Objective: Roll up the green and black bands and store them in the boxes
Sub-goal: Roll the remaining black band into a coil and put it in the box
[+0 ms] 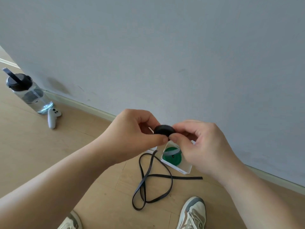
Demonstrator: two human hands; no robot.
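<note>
Both hands meet above the floor around a black band roll, a flat dark disc. My left hand pinches its left side and my right hand pinches its right side. The loose tail of the black band hangs down from the roll and lies in loops on the wooden floor. Below my right hand a white box holds the rolled green band. A corner of a second white box shows under my left hand; most of it is hidden.
A clear water bottle with a dark lid stands at the far left by the grey wall. A white controller lies next to it. My two shoes are at the bottom edge on the wooden floor.
</note>
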